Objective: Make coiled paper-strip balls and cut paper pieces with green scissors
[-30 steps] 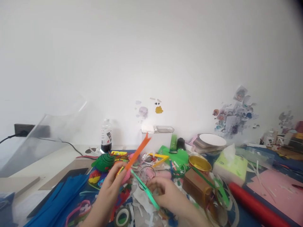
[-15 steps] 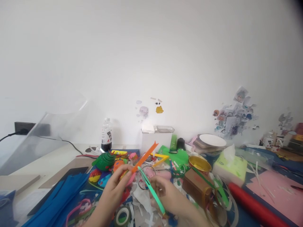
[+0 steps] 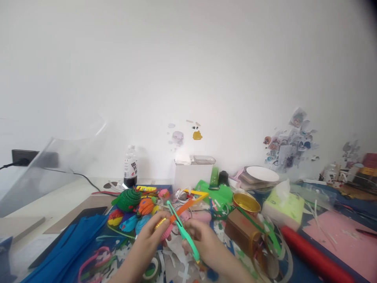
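Observation:
My left hand (image 3: 150, 237) is closed on the lower end of an orange paper strip (image 3: 184, 207) that slants up to the right. My right hand (image 3: 203, 241) pinches a green paper strip (image 3: 183, 231) that crosses over the orange one just above my fingers. Both hands hover low over a heap of paper scraps (image 3: 176, 251). Behind them lie a green woven paper figure (image 3: 127, 199) and several small bright paper shapes (image 3: 138, 214).
A dark drink bottle (image 3: 130, 171) and a white box (image 3: 193, 176) stand by the wall. A gold tin (image 3: 246, 202), brown box (image 3: 246, 232), tissue pack (image 3: 283, 210) and red roll (image 3: 316, 257) lie right. Blue paper (image 3: 63, 251) and a tape roll (image 3: 150, 271) lie left.
The orange strip has dropped from pointing high to lying low. The green strip has swung up and left to cross it. Both hands have come closer together.

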Motion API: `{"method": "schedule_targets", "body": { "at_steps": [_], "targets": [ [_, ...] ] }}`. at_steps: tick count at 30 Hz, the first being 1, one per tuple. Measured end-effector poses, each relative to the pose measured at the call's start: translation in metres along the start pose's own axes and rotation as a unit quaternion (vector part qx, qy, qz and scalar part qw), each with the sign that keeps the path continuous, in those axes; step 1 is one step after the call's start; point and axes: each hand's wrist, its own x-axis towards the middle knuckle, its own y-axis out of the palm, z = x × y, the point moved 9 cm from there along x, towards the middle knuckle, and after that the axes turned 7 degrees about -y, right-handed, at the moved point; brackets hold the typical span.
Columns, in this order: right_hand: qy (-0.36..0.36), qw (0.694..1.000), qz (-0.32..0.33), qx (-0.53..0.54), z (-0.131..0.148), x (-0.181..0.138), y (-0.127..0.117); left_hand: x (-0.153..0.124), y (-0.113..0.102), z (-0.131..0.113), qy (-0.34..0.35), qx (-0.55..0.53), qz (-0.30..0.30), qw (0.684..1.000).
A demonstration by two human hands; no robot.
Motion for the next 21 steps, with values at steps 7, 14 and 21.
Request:
{"method": "schedule_targets", "body": {
  "at_steps": [7, 14, 21],
  "targets": [
    [-0.011, 0.982, -0.121, -0.146, 0.011, 0.001, -0.031, 0.004, -0.008, 0.004, -0.019, -0.043, -0.022, 0.999],
    [0.087, 0.753, -0.255, -0.6, 0.027, -0.019, -0.091, 0.0, -0.034, -0.01, -0.004, -0.008, -0.124, 0.992],
    [0.112, 0.826, -0.201, -0.515, -0.005, -0.011, -0.091, 0.003, -0.02, -0.009, -0.004, 0.014, -0.049, 0.999]
  ]
}}
